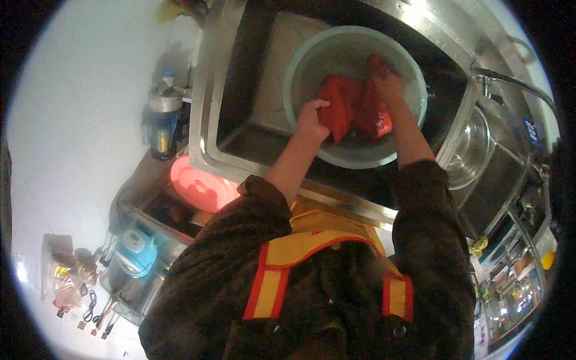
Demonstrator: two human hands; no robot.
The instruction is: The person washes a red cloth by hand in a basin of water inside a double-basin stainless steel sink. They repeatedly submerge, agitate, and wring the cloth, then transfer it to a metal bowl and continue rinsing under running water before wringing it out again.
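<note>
A round basin with a pale green rim (294, 60) stands in the stainless steel sink (204, 112) and holds cloudy water. Two limp-looking red pieces lie in it; whether they are meat or some other soft material, I cannot tell. My left hand (312, 120) grips the edge of the left red piece (335, 108), thumb on top. Further back, my right hand (388, 87) is closed around the right red piece (375, 112), whose lower end shines wet. The fingers of that hand are partly hidden in the water.
At the right, a faucet (508, 77) rises near a second sink bowl holding a clear round bowl (470, 153). Left of the sink are a pink plastic lid or basin (202, 184) and a wall-mounted filter unit (164, 108). A light blue appliance (135, 252) stands lower left.
</note>
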